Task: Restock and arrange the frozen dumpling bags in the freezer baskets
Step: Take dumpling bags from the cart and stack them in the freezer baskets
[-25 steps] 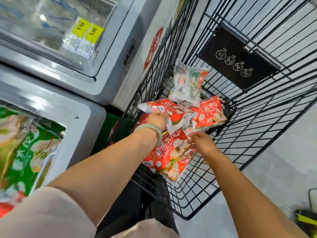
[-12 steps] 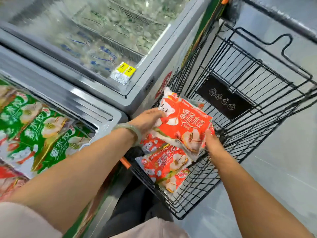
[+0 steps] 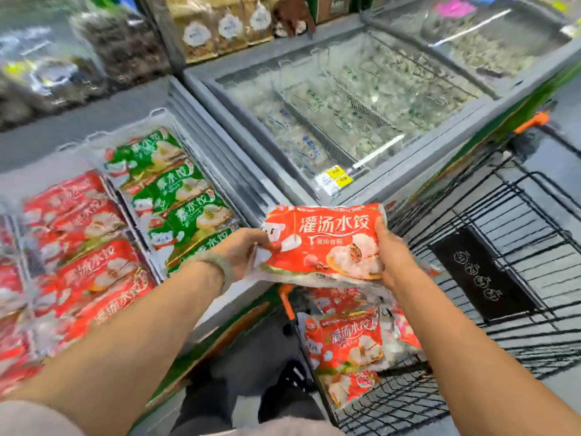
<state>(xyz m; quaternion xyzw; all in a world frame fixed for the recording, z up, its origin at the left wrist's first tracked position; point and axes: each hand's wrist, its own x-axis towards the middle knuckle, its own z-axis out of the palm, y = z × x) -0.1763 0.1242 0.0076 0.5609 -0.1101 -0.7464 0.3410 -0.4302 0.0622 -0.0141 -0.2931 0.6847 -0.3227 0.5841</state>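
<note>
I hold a red dumpling bag [image 3: 323, 243] flat between both hands, above the gap between the freezer and the cart. My left hand [image 3: 242, 251] grips its left edge and my right hand [image 3: 390, 256] grips its right edge. Below it, more red dumpling bags [image 3: 345, 341] lie in the black wire cart [image 3: 503, 278]. To the left, the open freezer holds a row of red bags [image 3: 85, 272] and, beside it, a row of green dumpling bags [image 3: 176, 196].
A second chest freezer [image 3: 345, 121] with closed glass lids and yellow price tags [image 3: 338, 176] stands ahead. Shelves of packaged goods [image 3: 220, 29] line the back. The cart's orange handle [image 3: 286, 300] sits just under the held bag.
Both hands have lifted one red bag out of the cart and carried it up and left toward the freezer. The view has swung up, showing the freezer rows.
</note>
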